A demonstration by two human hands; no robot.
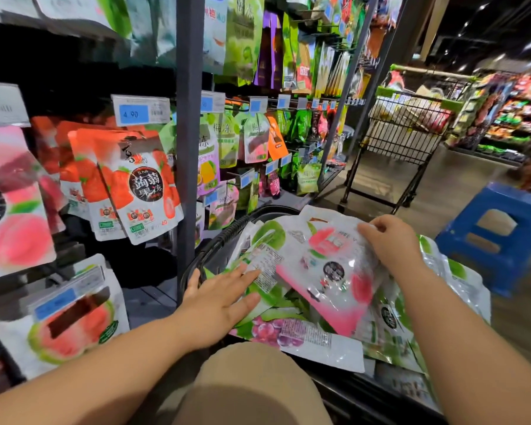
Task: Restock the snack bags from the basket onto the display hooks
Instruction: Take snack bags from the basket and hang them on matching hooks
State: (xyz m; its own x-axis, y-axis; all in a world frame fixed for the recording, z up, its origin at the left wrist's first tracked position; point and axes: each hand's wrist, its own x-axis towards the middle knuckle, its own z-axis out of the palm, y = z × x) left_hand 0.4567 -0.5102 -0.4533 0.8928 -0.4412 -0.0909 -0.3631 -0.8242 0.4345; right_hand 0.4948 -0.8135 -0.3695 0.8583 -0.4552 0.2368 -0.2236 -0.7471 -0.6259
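Note:
A black basket (224, 237) full of snack bags stands in front of my knee. My right hand (390, 240) grips the top edge of a pink peach bag (331, 271) lying on the pile. Flat, with straight fingers, my left hand (224, 297) presses on a green bag (265, 237) at the basket's left side. A purple grape bag (292, 334) lies at the near edge. On the display hooks to the left hang red strawberry bags (141, 185), a pink peach bag (13, 210) and a watermelon bag (71, 320).
A grey upright post (190, 118) divides the hook display; more green and orange bags (252, 139) hang right of it. A shopping trolley (408, 130) stands in the aisle behind. A blue plastic stool (500, 234) sits at the right of the basket.

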